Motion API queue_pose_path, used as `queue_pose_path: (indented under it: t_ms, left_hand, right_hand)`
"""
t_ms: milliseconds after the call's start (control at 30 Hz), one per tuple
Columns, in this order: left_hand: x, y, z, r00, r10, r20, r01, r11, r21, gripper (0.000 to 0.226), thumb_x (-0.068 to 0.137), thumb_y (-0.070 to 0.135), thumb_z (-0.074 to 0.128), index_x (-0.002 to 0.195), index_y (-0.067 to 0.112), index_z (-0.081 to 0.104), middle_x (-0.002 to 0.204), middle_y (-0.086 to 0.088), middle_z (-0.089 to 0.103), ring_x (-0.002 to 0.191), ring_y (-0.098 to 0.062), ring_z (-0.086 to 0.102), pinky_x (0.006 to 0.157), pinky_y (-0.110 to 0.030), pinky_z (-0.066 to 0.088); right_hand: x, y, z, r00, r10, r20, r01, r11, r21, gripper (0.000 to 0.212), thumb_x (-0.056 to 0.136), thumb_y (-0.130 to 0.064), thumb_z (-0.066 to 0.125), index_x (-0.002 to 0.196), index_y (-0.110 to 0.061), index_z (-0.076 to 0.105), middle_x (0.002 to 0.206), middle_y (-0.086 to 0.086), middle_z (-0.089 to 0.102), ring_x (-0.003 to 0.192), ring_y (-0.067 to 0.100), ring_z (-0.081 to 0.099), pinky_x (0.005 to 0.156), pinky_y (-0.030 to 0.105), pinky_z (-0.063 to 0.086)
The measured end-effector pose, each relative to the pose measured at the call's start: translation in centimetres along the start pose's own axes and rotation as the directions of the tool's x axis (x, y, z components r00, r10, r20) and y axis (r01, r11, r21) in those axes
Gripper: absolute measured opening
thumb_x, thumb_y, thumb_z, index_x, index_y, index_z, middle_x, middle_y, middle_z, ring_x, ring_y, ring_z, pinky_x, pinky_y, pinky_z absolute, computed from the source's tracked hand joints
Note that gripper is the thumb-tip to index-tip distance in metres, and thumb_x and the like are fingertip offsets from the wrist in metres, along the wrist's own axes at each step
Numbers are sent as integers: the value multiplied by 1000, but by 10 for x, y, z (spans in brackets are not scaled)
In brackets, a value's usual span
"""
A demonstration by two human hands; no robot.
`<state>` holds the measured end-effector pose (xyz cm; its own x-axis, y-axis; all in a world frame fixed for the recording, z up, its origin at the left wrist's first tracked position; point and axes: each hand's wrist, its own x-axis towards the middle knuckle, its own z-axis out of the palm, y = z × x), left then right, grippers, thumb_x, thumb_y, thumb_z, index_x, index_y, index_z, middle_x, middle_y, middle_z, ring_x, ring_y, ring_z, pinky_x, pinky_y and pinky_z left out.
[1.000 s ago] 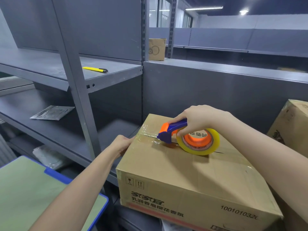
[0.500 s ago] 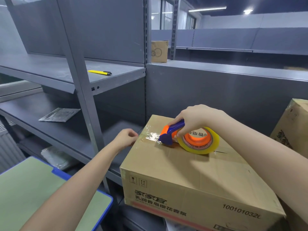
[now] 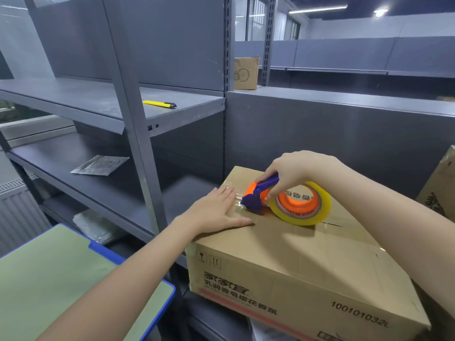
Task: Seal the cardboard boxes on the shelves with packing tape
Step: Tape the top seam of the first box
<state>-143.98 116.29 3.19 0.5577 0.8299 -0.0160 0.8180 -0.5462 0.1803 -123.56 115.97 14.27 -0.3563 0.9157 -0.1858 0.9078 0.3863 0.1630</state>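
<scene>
Head view, from the left: at 8 o'clock lies a green board (image 3: 61,279) with a blue edge. At 9 o'clock a grey packet (image 3: 99,165) lies flat on the middle shelf (image 3: 61,153), and toward 11 o'clock a yellow utility knife (image 3: 159,104) lies on the shelf above. Near 12 o'clock a small carton (image 3: 246,73) stands on a farther shelf.

The cardboard box (image 3: 295,262) fills 5 o'clock. Its flaps are closed, so its contents are hidden, and clear tape covers the far-left end of the seam. The left hand (image 3: 216,210) lies flat on the box top with its fingers (image 3: 227,193) straight and slightly spread, their tips on the tape, just at 9 o'clock of the tape dispenser (image 3: 258,195). The right hand (image 3: 295,168) grips the dispenser, fingers curled round its blue handle, nose down on the seam. At 3 o'clock a second carton (image 3: 440,190) is cut off by the frame edge.
</scene>
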Motion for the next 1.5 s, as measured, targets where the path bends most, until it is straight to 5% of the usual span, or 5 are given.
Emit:
queue_pose_path:
  t_ms: [433, 600, 1000, 1167, 1500]
  left_hand:
    - [7, -38, -9, 997, -41, 62, 47, 994, -96, 114, 53, 95, 31, 148, 37, 5, 153, 23, -2, 142, -2, 0, 114, -34, 16]
    - [5, -34, -13, 998, -43, 52, 50, 988, -144, 115, 50, 94, 36, 147, 38, 10, 152, 27, -1, 139, 5, 2, 113, -34, 20]
    - [1, -28, -17, 994, -81, 77, 92, 985, -146, 103, 61, 83, 44, 147, 37, 11, 152, 23, 0, 142, -12, -5, 114, -36, 8]
    - [2, -9, -20, 998, -27, 64, 19, 992, 121, 88, 83, 72, 33, 150, 21, 6, 157, 7, -3, 140, -12, -11, 112, -26, -3]
    - [15, 70, 16, 960, 278, 27, -278, 960, -29, 85, 85, 70, 32, 150, 23, 3, 156, 9, -2, 141, -3, -6, 107, -17, -10]
  right_hand:
    - [0, -13, -13, 1000, -6, 29, 6, 1000, 17, 58, 79, -51, 65, 133, -44, 45, 105, -10, 55, 88, 13, 50, 56, 17, 34]
    - [-25, 3, -11, 999, -6, 48, 5, 999, 33, 60, 80, -50, 64, 135, -44, 42, 113, -10, 58, 92, 13, 53, 68, 22, 42]
    - [-101, 43, 6, 993, 86, 86, -89, 995, 40, 57, 84, -50, 60, 136, -45, 39, 104, -13, 57, 82, 7, 53, 64, 17, 41]
    - [-98, 36, 9, 991, 110, 70, -111, 994, 10, 53, 85, -45, 59, 136, -43, 43, 95, -12, 52, 70, 1, 45, 56, 16, 35]
    - [-81, 24, 8, 977, 142, 156, -138, 990, -36, 52, 84, -42, 58, 134, -43, 45, 107, -11, 54, 85, 11, 50, 57, 16, 34]
